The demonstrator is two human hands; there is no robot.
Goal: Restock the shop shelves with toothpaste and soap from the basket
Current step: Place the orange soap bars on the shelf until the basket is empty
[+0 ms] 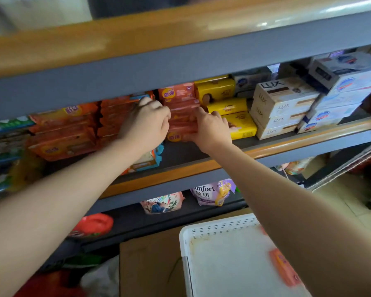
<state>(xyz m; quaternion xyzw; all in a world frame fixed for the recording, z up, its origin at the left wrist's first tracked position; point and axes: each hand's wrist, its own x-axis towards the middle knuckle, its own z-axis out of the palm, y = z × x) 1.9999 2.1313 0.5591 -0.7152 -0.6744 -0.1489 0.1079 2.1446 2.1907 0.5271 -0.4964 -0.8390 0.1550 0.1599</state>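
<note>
A stack of pink soap packs stands on the middle shelf, between orange soap packs and yellow soap packs. My left hand holds the stack's left side with curled fingers, thumb raised by an orange pack. On the stack's right side my right hand grips the lower packs. Below, the white basket holds one orange soap pack, partly hidden by my right forearm. No toothpaste is visible.
White LUX soap boxes and blue-and-white soap boxes fill the shelf's right end. Green packs sit at far left. Softener pouches lie on the lower shelf. The basket rests on a cardboard box.
</note>
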